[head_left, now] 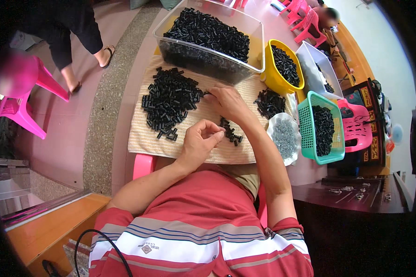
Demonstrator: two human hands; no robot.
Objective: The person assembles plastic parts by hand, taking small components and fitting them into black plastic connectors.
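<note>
On a striped beige cloth [141, 138] lies a large heap of small black cylindrical pieces [168, 101]. My right hand [226, 102] reaches to the heap's right edge, its thumb and fingers closed on a small black piece at their tips. Closer to me, my left hand [199, 142] is closed in a pinch; whatever its fingertips hold is too small to make out. Just right of those fingertips is a small cluster of black pieces [233, 136]. Another small pile of black pieces [269, 103] sits farther right, beyond my right forearm.
A clear plastic bin [164, 30] full of black pieces stands at the back. To the right are a yellow tub [269, 69], a white bin [305, 60], a green basket [309, 134] and a white dish [289, 160] of small shiny parts. A person [69, 32] walks at left by a pink stool [18, 108].
</note>
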